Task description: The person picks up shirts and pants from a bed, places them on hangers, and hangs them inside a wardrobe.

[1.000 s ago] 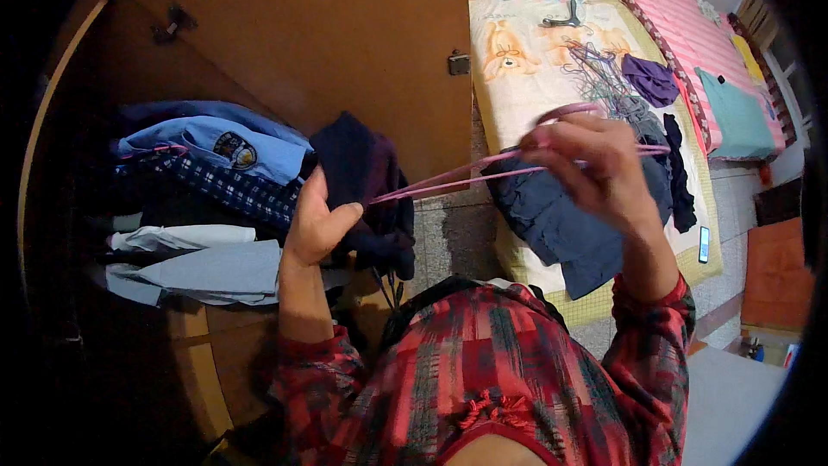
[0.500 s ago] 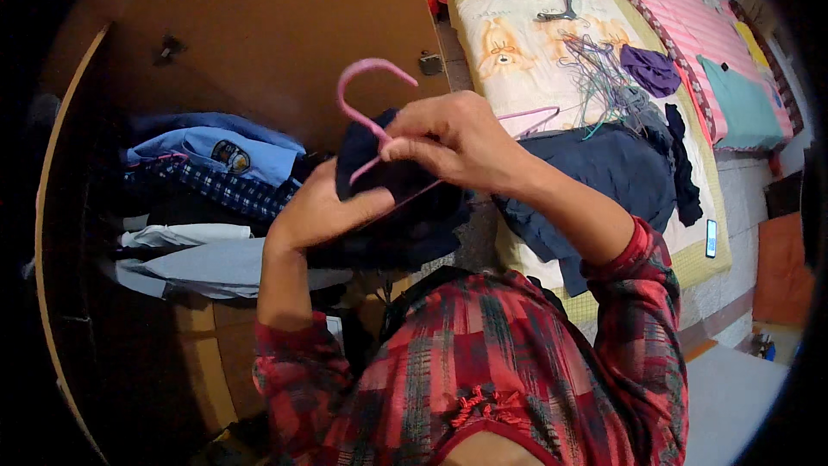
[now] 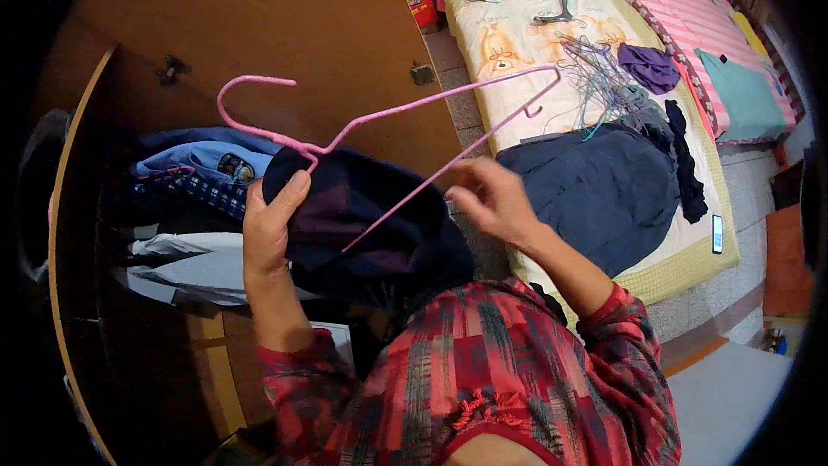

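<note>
My left hand (image 3: 274, 223) is closed, its thumb pressing a dark navy garment (image 3: 371, 207) against the neck of a pink clothes hanger (image 3: 414, 106). One half of the hanger is inside the cloth. Its other shoulder sticks out to the right, bare, with a small hook on the lower bar. The hanger's top hook points up and left. Just right of the garment, my right hand (image 3: 493, 198) has its fingers loosely curled and thumb apart, with nothing seen in it. It is close to the lower bar but seems not to touch it.
On the left an open wardrobe (image 3: 82, 121) holds blue shirts (image 3: 203, 160) and pale clothes (image 3: 194, 263). To the right, a bed (image 3: 509, 112) bears a heap of loose hangers (image 3: 595, 78), a large dark garment (image 3: 595, 194), a purple cloth (image 3: 649, 69) and a phone (image 3: 717, 234).
My right hand has let go of the hanger's neck and moved right and down. The hanger has swung its bare shoulder out to the right; my left hand now grips its neck with the cloth.
</note>
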The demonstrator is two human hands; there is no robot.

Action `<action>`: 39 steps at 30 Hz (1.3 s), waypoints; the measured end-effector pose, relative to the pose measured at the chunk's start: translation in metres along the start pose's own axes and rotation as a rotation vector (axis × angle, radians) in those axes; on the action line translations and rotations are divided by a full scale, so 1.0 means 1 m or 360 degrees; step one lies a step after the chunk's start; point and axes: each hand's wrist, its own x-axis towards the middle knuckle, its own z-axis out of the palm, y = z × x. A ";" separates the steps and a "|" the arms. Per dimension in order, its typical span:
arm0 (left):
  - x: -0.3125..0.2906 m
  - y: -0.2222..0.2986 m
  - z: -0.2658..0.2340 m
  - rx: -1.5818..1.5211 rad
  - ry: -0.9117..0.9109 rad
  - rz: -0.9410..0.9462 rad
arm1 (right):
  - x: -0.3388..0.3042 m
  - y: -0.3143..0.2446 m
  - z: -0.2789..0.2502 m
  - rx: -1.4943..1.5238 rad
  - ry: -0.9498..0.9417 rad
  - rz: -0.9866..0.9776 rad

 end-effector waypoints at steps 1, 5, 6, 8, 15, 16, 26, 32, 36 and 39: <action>-0.003 -0.003 0.004 -0.0038 0.0111 0.0016 | -0.005 0.015 0.015 0.0006 -0.0073 0.0025; -0.002 -0.014 -0.002 -0.0081 -0.0024 0.0044 | 0.012 0.008 0.032 0.0143 0.0030 -0.0217; -0.004 -0.016 -0.002 -0.0054 -0.0053 0.0030 | 0.020 -0.006 0.027 0.0497 -0.0142 -0.0169; -0.003 -0.015 0.000 -0.0152 -0.0087 0.0044 | 0.029 -0.016 0.021 0.0833 -0.0325 -0.0117; -0.005 -0.022 -0.021 -0.0185 -0.0196 0.0074 | 0.010 -0.071 -0.025 -0.0228 -0.1154 -0.0062; -0.004 -0.023 -0.026 -0.0186 -0.0144 0.0075 | 0.000 -0.082 -0.027 -0.0705 -0.1359 -0.0202; -0.003 -0.004 -0.013 -0.0338 -0.0180 0.0032 | -0.004 0.015 0.065 -0.0578 -0.0343 -0.0249; -0.004 -0.010 -0.055 -0.0407 -0.0028 0.0012 | 0.020 0.063 0.007 0.0588 -0.0202 0.0247; 0.001 -0.047 -0.087 -0.0450 0.0041 -0.0036 | 0.042 0.036 -0.028 0.0727 -0.0287 0.0409; 0.006 -0.068 -0.100 -0.0543 -0.0122 -0.0030 | 0.049 0.032 -0.028 0.1392 -0.0096 0.0885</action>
